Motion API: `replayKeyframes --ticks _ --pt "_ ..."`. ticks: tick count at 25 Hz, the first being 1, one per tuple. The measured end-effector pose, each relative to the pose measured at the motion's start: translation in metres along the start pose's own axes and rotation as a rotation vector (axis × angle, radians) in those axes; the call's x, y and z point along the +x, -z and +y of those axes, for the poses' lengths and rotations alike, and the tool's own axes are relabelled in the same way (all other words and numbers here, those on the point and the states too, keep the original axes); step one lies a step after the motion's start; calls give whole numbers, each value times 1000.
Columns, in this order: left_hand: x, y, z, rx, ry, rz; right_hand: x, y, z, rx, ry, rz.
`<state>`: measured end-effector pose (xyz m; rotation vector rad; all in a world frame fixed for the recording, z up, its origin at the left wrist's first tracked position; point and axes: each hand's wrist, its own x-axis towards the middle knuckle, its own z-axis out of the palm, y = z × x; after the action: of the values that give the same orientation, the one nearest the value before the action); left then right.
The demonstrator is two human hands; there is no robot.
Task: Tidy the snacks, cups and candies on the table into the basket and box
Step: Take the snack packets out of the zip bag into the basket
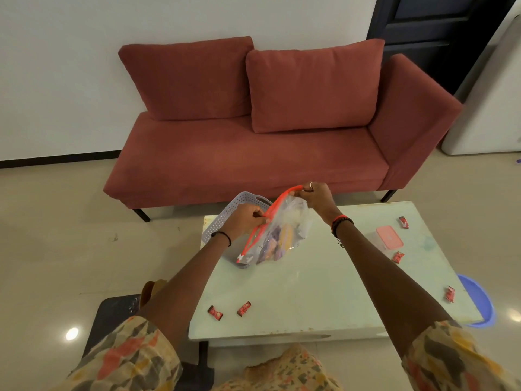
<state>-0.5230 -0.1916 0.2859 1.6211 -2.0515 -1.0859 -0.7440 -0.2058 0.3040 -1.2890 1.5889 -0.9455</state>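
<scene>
I hold a clear zip bag [284,235] with a red zip strip above the table [310,292]; purple and yellow snack packets show inside it. My left hand [248,218] pinches the strip near its middle. My right hand [315,194] grips the strip's far end, raised higher. Behind the bag sits a pale lavender perforated basket [225,218] at the table's far left corner. A small clear box with a pink lid [389,235] stands on the right. Red wrapped candies lie scattered: two near the front edge [215,312] [244,309], others at the right [403,222] [398,256] [450,294].
A red sofa [253,153] stands beyond the table. A blue plastic basin [482,300] sits on the floor at the table's right. A dark mat [112,314] and a brown object lie on the floor to the left.
</scene>
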Motion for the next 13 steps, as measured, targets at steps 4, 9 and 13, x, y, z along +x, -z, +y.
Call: replayKeyframes --ticks 4,9,13 --pt "-1 -19 5 -215 89 66 -2 -18 10 13 -103 158" --pt "-9 -39 -2 -455 254 212 -20 -58 20 159 -364 38" --pt "-13 -43 -11 -518 256 255 -29 -86 27 202 -364 -126"
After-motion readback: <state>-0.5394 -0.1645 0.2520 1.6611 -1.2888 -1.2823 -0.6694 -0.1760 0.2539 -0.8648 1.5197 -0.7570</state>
